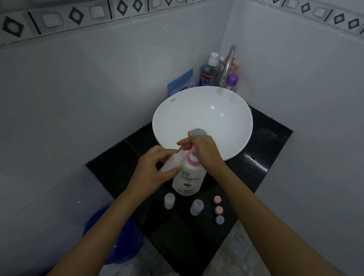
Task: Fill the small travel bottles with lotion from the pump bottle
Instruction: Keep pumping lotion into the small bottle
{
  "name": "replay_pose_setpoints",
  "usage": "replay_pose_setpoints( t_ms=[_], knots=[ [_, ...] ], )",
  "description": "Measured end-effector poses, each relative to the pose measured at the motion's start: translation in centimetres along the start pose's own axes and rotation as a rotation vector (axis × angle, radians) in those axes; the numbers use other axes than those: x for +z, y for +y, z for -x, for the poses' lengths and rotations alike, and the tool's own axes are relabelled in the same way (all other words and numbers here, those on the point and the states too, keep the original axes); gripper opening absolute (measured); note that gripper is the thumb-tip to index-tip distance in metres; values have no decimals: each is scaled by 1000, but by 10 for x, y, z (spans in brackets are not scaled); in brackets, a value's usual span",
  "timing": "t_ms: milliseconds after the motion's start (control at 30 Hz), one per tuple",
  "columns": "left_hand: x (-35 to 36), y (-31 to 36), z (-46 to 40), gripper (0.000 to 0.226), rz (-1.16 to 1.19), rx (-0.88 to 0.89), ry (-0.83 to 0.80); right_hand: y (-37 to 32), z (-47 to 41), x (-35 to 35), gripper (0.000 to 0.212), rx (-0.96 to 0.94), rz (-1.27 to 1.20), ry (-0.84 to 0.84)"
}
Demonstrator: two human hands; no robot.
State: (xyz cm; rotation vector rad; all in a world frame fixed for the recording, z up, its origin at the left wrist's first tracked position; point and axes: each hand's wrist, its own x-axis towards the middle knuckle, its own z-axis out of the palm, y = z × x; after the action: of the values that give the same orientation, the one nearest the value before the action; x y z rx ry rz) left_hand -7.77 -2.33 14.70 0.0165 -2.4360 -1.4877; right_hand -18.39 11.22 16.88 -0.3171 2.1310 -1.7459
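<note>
Left hand [152, 168] grips a translucent travel bottle [171, 161], fingers curled round it, tilted with its mouth up against the pink pump spout [192, 150]. Right hand [204, 149] rests on top of the pump head, fingers bent over it; palm down. Pump bottle [188, 180] is white, "Shokubutsu" label, standing on the black counter [260, 166] just near of the white basin [202, 117]. Near of it: two more open travel bottles, one left [169, 200], one right [197, 207], both upright, apart from each other. Right of those, three loose caps in a row: two pink [217, 199] [218, 210], one grey [219, 219]. Far corner behind the basin: chrome tap [228, 65], Colgate Plax mouthwash [207, 73], purple-capped bottle [232, 81], blue pouch [180, 82]. Blue bucket [112, 239] on the floor, near left.
</note>
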Motion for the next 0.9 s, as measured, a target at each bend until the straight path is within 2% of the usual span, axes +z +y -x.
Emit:
replay_pose_setpoints(
  t_ms=[367, 567, 700, 900],
  knots=[
    [-5, 1, 3, 39, -114, 34, 34, 0, 0, 1, 42, 8, 18, 25],
    [-12, -1, 12, 38, -16, -6, 107, 4, -2, 1, 42, 4, -6, 14],
    [-3, -12, 32, 38, 15, -101, 49, 4, -4, 1, 42, 19, -36, 14],
    [23, -25, 48, 40, -217, -163, -120, 5, -4, 2, 42, 21, -45, 13]
  ],
)
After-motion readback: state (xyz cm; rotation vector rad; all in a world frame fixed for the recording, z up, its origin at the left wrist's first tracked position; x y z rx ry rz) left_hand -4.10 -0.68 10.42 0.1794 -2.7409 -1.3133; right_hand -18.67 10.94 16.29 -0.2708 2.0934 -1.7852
